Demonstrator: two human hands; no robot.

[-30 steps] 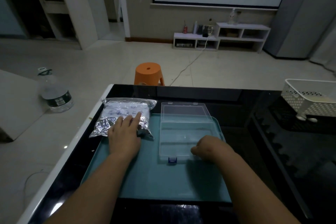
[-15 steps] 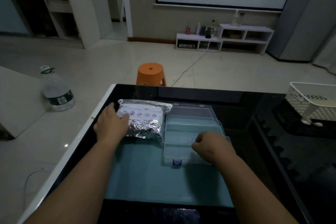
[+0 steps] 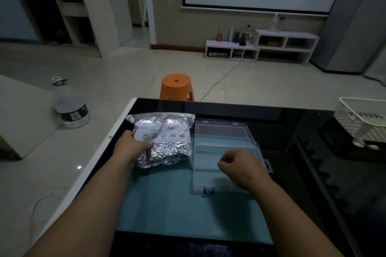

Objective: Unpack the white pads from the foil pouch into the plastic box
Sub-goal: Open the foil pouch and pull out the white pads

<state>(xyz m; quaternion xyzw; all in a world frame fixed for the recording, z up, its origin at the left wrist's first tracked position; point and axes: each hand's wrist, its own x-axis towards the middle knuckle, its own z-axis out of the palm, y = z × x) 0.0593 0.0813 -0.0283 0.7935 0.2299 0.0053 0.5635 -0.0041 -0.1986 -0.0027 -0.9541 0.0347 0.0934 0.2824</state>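
- An orange stool (image 3: 176,86) is seen beyond the worktop (image 3: 292,123), a water bottle (image 3: 71,108) on the floor at left, and a white basket (image 3: 359,119) at right.
- The open plastic box (image 3: 221,137) is partly covered by the right hand (image 3: 240,166), its fingers (image 3: 224,164) curled with nothing seen in them.
- The foil pouch (image 3: 167,152) is gripped at its left edge by the left hand (image 3: 132,147), just left of the box.
- "Content" and "Date" are read on its label.

- I count one foil pouch (image 3: 167,144).
- One plastic box (image 3: 219,133).
- Two hands: left hand (image 3: 133,147), right hand (image 3: 240,166).
- One teal mat (image 3: 177,204), one orange stool (image 3: 176,85), one water bottle (image 3: 72,108), one white basket (image 3: 359,120).
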